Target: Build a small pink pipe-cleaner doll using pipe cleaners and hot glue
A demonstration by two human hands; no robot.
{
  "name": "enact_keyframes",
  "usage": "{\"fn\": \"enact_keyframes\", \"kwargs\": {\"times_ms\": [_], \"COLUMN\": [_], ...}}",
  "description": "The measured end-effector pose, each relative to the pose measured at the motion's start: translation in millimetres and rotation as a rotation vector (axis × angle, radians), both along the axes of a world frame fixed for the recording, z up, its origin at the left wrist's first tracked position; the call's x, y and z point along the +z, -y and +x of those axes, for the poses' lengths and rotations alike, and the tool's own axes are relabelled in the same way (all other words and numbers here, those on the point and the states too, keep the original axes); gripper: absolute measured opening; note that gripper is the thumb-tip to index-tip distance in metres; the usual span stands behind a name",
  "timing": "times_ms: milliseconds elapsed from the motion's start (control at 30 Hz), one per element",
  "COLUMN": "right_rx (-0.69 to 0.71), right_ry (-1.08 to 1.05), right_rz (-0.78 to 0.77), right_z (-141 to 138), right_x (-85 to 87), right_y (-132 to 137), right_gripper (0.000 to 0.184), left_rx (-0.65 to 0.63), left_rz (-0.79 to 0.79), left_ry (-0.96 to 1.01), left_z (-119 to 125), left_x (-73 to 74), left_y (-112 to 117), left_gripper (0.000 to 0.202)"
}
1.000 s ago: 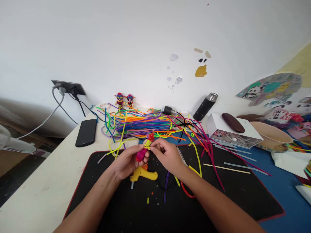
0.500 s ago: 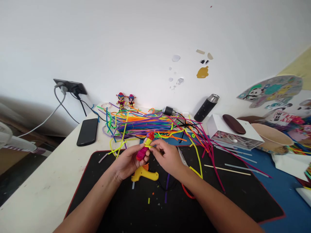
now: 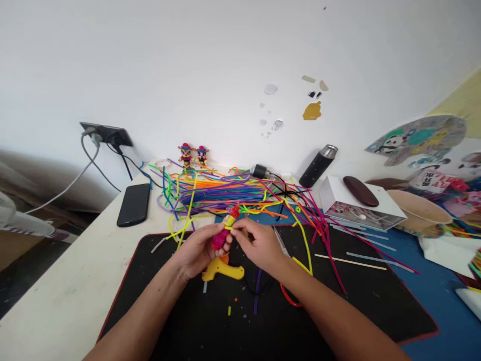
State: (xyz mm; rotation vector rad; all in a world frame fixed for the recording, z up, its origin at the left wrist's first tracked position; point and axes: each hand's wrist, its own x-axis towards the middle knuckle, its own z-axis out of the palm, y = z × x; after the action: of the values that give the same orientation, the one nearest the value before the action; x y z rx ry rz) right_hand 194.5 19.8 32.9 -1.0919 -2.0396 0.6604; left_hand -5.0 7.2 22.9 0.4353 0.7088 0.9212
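Note:
My left hand (image 3: pixel 201 249) is closed round a small pipe-cleaner figure (image 3: pixel 221 236), magenta below with yellow and red toward its top, tilted up to the right. Thumb and forefinger of my right hand (image 3: pixel 259 243) pinch a short yellow pipe-cleaner end (image 3: pixel 230 228) at the figure's yellow band; the fingers partly hide it. Just below my hands lies a yellow glue gun (image 3: pixel 229 271) on the black mat (image 3: pixel 180 321). Red-handled scissors (image 3: pixel 288 297) lie partly under my right forearm, and a purple pipe cleaner (image 3: pixel 257 293) rests nearby.
A heap of coloured pipe cleaners (image 3: pixel 221 194) spreads behind the mat. Two finished figures (image 3: pixel 186 155) stand against the wall. A phone (image 3: pixel 134 204) lies at left; a black flask (image 3: pixel 318 166), a white box (image 3: pixel 332 198) and a bowl (image 3: pixel 421 208) stand at right, near glue sticks (image 3: pixel 379 262).
Both hands stay at nearly the same spot. My right fingertips have shifted slightly against the figure, drawing the yellow end closer round it. The whole view has moved a little.

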Motion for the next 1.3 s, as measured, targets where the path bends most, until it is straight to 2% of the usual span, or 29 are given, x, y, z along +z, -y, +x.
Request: {"fn": "enact_keyframes", "kwargs": {"times_ms": [267,800,1033,1300], "right_rx": [-0.06,-0.093,-0.095,-0.119], "right_ry": [-0.035,-0.035,-0.062,-0.058], "right_rz": [0.079,0.17,0.147,0.144], "right_z": [-1,3,2,3], "right_x": [-4.2,-12.6,-15.3,-16.3], "right_y": [2,3,2,4], "right_gripper": [0.013,0.015,0.013,0.013], "left_rx": [-0.036,-0.024,-0.027,-0.041], "left_rz": [0.087,0.143,0.143,0.179], "left_ry": [-0.009,-0.021,0.018,-0.035], "left_z": [2,6,5,8], "left_x": [3.4,0.2,0.9,1.0], "left_y": [2,4,6,7], "left_gripper": [0.037,0.031,0.027,0.025]}}
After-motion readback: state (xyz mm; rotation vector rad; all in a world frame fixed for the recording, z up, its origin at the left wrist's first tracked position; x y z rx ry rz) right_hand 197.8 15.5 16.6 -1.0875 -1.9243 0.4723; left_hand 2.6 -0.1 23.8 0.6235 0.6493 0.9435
